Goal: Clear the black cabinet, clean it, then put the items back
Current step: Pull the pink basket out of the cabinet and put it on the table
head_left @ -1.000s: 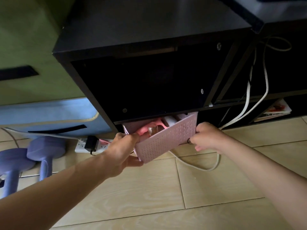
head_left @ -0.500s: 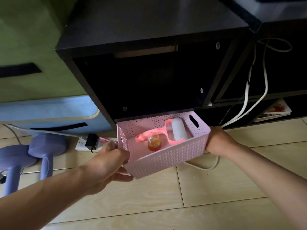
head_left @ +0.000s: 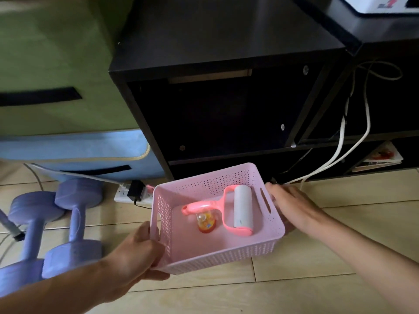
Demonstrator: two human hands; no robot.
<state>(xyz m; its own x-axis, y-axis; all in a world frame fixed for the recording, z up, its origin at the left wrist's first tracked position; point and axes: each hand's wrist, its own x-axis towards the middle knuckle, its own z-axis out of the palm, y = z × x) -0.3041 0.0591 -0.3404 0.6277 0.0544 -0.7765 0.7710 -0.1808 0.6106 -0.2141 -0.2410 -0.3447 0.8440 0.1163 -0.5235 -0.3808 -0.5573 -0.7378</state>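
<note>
A pink perforated basket (head_left: 226,257) hangs above the wooden floor, just in front of the black cabinet (head_left: 222,41). My left hand (head_left: 133,257) grips its left wall near the handle slot. My right hand (head_left: 292,207) holds its right wall. Inside lie a pink lint roller (head_left: 240,209) with a white roll and a small clear bottle (head_left: 205,220) with an orange base. The cabinet's upper compartment (head_left: 217,114) is dark and looks bare; its lower slot lies behind the basket.
Two purple dumbbells (head_left: 56,223) lie on the floor at left, beside a white power strip (head_left: 133,196) with a black plug. White cables (head_left: 340,141) hang right of the cabinet. Green and blue fabric boxes (head_left: 56,98) stand at left. Magazines (head_left: 381,157) sit low right.
Both hands have drawn the basket fully out of the cabinet's lower slot, toward me and level. The roller and bottle inside are in plain sight.
</note>
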